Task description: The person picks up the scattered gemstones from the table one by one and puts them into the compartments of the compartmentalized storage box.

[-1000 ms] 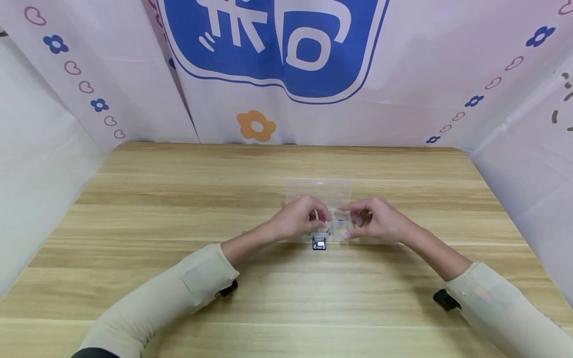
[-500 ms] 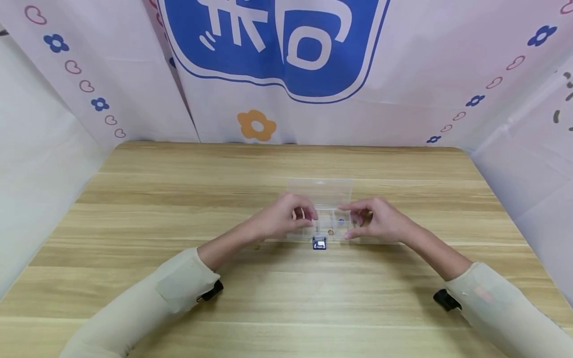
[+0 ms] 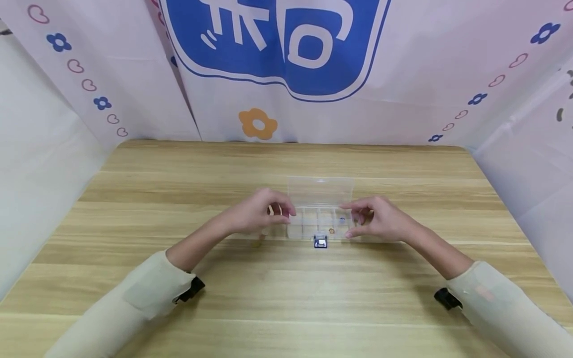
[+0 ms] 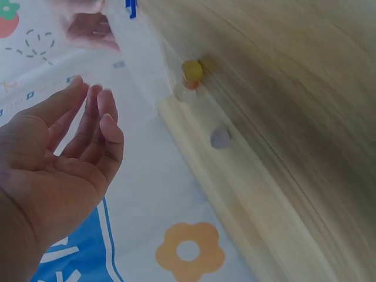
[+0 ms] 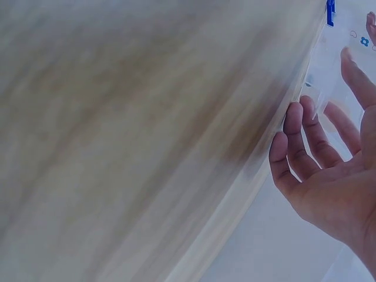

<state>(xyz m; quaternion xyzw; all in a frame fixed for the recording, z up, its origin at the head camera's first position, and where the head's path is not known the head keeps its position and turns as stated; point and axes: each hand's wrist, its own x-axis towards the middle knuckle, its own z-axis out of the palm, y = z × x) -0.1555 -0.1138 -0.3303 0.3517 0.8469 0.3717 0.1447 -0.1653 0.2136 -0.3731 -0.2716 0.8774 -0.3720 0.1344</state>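
Observation:
A clear plastic compartment box [image 3: 295,231] lies on the table, its transparent lid [image 3: 320,191] raised at the far side. A blue latch [image 3: 320,242] hangs at its front. One small orange piece [image 3: 332,230] and one small blue piece [image 3: 342,219] sit in separate right-hand compartments. My right hand [image 3: 378,219] holds the box's right end, index finger at the back and thumb at the front. At the left end, my left hand [image 3: 261,211] hovers with loosely bent fingers and nothing visible between them. Beyond it, the left wrist view shows a yellow piece [image 4: 192,70] and a greyish piece [image 4: 220,138].
The wood-grain table [image 3: 286,298] stretches around the box on all sides. A white printed cloth [image 3: 403,74] rises behind its far edge. Black wrist devices [image 3: 190,289] sit under both sleeves.
My left hand has moved left from over the middle of the box to its left end, uncovering the left compartments and the orange piece. The right hand keeps its place.

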